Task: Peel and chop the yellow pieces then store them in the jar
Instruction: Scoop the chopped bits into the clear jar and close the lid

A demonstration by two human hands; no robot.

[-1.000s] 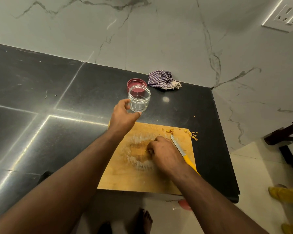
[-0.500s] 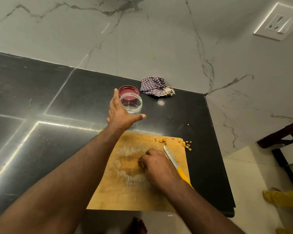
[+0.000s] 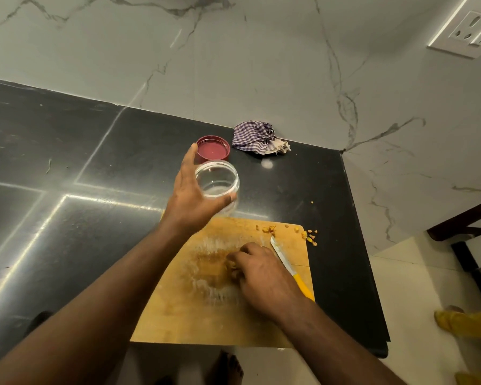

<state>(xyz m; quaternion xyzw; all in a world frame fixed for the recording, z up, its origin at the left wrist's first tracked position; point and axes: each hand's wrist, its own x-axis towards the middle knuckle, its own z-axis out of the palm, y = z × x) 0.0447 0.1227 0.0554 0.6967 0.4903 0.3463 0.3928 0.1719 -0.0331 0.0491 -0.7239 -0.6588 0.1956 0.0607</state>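
My left hand (image 3: 190, 194) grips a clear plastic jar (image 3: 218, 183) just beyond the far edge of the wooden chopping board (image 3: 184, 315); the thumb wraps its near side and the jar's mouth tips toward me. My right hand (image 3: 257, 269) lies curled on the board's middle, fingers gathered over chopped yellow pieces (image 3: 232, 266), mostly hidden beneath it. A knife with a yellow handle (image 3: 288, 266) lies on the board beside that hand. More yellow bits (image 3: 307, 234) sit at the board's far right corner and on the counter.
The jar's red lid (image 3: 213, 147) lies upturned on the black counter (image 3: 67, 168) behind the jar. A crumpled checked cloth (image 3: 257, 137) is near the marble wall. The counter's right edge drops to the floor, where a dark stool frame (image 3: 467, 240) stands.
My left hand closed round the jar and brought it nearer the board, tilting it toward me. My right hand stayed curled over the pieces on the board.
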